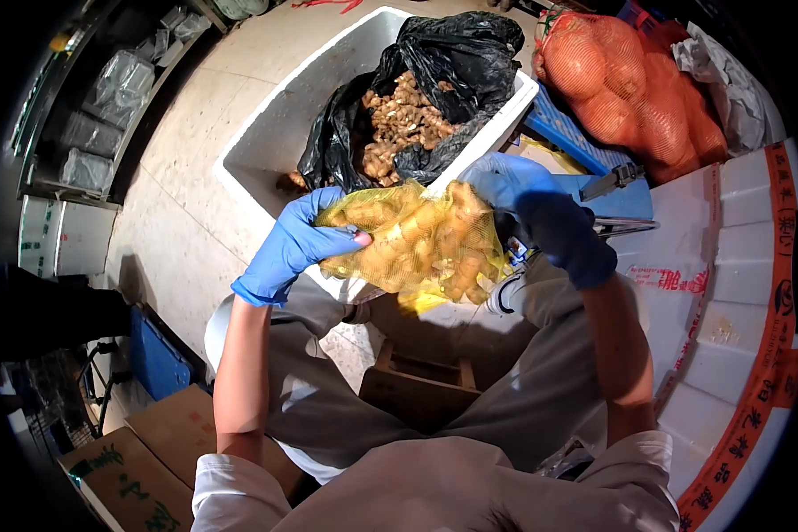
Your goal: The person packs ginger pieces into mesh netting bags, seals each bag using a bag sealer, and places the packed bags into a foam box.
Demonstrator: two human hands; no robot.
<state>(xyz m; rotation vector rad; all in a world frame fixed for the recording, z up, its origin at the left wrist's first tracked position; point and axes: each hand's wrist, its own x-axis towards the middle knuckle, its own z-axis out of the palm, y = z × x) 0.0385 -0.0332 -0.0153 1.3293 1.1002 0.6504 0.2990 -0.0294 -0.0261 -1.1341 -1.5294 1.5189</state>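
A yellow mesh bag of ginger [412, 244] hangs between my two blue-gloved hands, above my lap at the near edge of a white foam box [270, 133]. My left hand [297, 244] is closed on the bag's left end, its thumb lying over the front; the thumb tip pokes through the glove. My right hand [541, 208] is closed at the bag's upper right, and its fingertips are partly hidden. Inside the box, loose ginger [408, 120] lies in an opened black plastic bag [465, 58].
Red net sacks of large round produce [625, 93] stand at the upper right, beside a blue folding stool [563, 124]. White foam boxes [727, 328] line my right. Between my legs is a small wooden stool [417, 390]; cardboard boxes [164, 434] sit lower left, below a shelf [137, 133].
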